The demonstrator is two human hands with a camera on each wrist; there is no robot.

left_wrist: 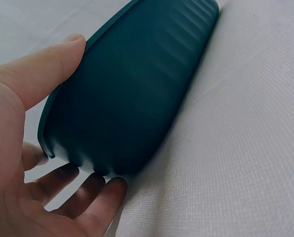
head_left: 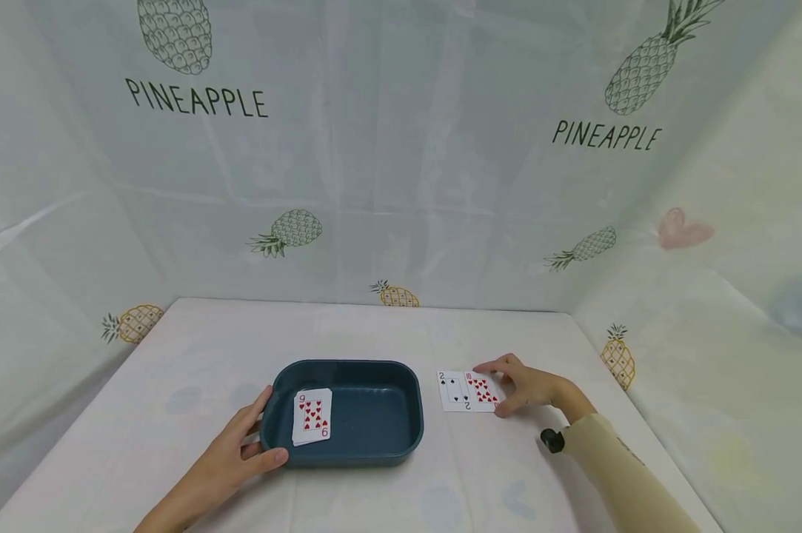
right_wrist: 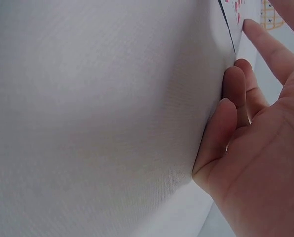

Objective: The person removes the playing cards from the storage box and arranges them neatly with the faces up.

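My left hand (head_left: 232, 448) grips the left end of a dark teal rectangular dish (head_left: 410, 392), the thumb at its rim and the fingertips against its outer wall in the left wrist view. Inside, at the left, lies a small stack of playing cards (head_left: 312, 417), a nine of hearts on top. Right of the dish, a two of spades (head_left: 452, 391) and a ten of hearts (head_left: 482, 389) lie face up side by side. My right hand (head_left: 530, 386) spreads over the ten, its forefinger at the far edge and its thumb at the near edge.
A pale cloth covers the table (head_left: 354, 503). Behind it hangs a sheet (head_left: 401, 163) printed with pineapples, and more sheeting rises along both sides. A small black object (head_left: 552, 440) sits at the right sleeve cuff.
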